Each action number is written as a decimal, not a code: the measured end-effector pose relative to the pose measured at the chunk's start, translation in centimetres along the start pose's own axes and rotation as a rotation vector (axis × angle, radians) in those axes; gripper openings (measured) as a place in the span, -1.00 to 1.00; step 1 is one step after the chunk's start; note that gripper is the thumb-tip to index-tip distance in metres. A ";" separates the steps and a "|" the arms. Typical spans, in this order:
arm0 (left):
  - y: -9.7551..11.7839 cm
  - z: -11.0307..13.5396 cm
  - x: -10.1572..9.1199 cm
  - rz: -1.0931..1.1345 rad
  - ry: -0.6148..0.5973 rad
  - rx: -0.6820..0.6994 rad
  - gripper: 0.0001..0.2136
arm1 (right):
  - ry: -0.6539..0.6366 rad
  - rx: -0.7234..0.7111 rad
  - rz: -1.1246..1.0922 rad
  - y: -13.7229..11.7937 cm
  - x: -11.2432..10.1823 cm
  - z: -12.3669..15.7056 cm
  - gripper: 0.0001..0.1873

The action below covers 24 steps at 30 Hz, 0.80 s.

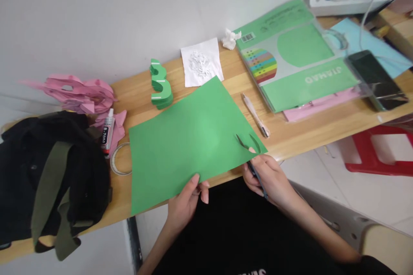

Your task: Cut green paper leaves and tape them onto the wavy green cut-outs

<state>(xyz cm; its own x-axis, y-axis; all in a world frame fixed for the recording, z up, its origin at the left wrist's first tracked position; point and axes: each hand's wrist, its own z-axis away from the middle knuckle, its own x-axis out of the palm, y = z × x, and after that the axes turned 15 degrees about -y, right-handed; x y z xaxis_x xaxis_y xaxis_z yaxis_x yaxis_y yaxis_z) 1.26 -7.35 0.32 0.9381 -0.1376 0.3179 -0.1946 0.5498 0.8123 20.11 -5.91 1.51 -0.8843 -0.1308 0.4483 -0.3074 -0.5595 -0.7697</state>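
A large sheet of green paper (180, 146) is held over the near part of the desk. My left hand (187, 202) pinches its near edge, thumb on top and fingers below. In my right hand (266, 176) is a pair of scissors (254, 175), blades parted at the sheet's right corner; one dark blade shows above the paper. The other blade is hard to make out. Just beyond this corner lies a pen (256, 115). Behind the sheet stand stacked green paper cut-outs (162, 90), curved like a 3, with white strips on top.
Left are a black bag (19, 172), crumpled pink paper (80, 94), a glue tube (108, 133) and a tape roll (121, 159). White scraps (199, 64) and a crumpled tissue (230, 39) lie at the back. Rightward sit a green paper pack (303, 47), a phone (376, 79) and a power strip (329, 4).
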 end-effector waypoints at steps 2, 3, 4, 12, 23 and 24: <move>0.4 0.0 0.3 0.017 0.008 0.038 -0.73 | -0.030 -0.003 -0.015 0.1 -0.2 0.1 -0.50; 0.6 0.0 0.4 0.020 0.013 0.057 -0.74 | -0.043 -0.002 -0.028 0.1 -0.2 0.2 -0.49; 0.7 0.0 0.5 0.020 0.013 0.071 -0.74 | -0.053 0.000 -0.045 0.1 -0.3 0.3 -0.49; 0.4 0.1 0.3 0.056 -0.014 0.092 -0.77 | -0.049 0.004 -0.084 -0.1 -0.1 0.5 -0.52; 0.8 0.2 0.6 0.034 -0.083 0.113 -0.74 | -0.026 -0.053 0.009 0.3 0.2 0.1 -0.47; 0.7 0.3 0.6 0.032 -0.099 0.109 -0.73 | -0.025 -0.058 0.011 0.3 0.3 0.1 -0.45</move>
<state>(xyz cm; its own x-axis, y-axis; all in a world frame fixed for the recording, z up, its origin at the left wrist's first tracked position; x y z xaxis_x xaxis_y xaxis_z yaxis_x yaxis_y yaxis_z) 1.56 -7.24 1.23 0.8992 -0.2050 0.3866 -0.2590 0.4627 0.8478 19.79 -6.19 1.43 -0.8788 -0.1576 0.4505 -0.3183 -0.5098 -0.7992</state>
